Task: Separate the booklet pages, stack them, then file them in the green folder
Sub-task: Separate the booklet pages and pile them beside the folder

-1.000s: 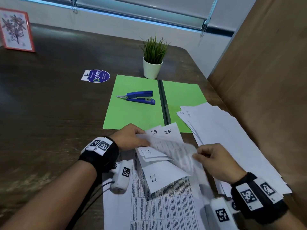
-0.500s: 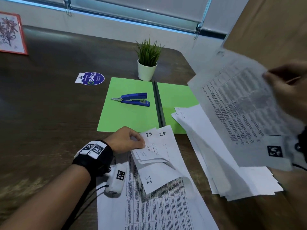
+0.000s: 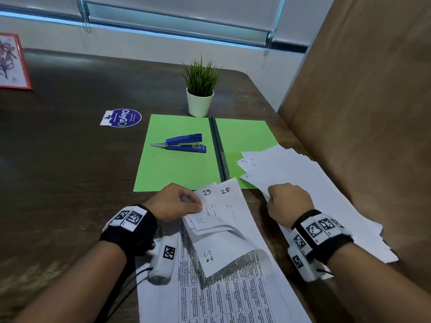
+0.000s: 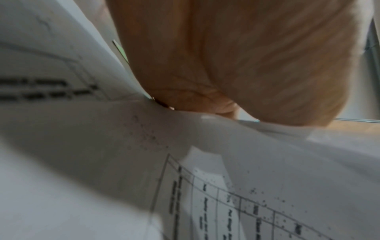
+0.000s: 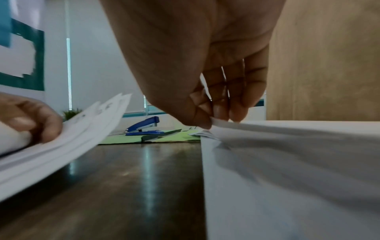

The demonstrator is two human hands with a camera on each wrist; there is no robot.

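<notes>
The stapled booklet [image 3: 224,229] lies in front of me, its numbered pages fanned and curled back. My left hand [image 3: 198,203] pinches its top left corner, where the pages join; the left wrist view shows my left hand [image 4: 226,65] close over the bent booklet sheets [image 4: 102,129]. To the right lies a loose stack of separated pages [image 3: 321,194], face down. My right hand [image 3: 277,199] rests on its near left corner. In the right wrist view my right hand [image 5: 207,121] pinches the top sheet [image 5: 287,146] at that corner. The green folder [image 3: 177,164] lies open beyond the booklet.
A blue stapler [image 3: 184,143] sits on the folder's left flap. A small potted plant [image 3: 200,89] stands behind the folder. A round blue sticker [image 3: 122,117] and a red-framed picture [image 3: 9,61] lie further left. A wooden panel [image 3: 363,113] walls the table's right side.
My right hand pulled a sheet off the booklet, swung it up to the right and brought it down onto the loose stack. My left hand kept its hold on the booklet corner.
</notes>
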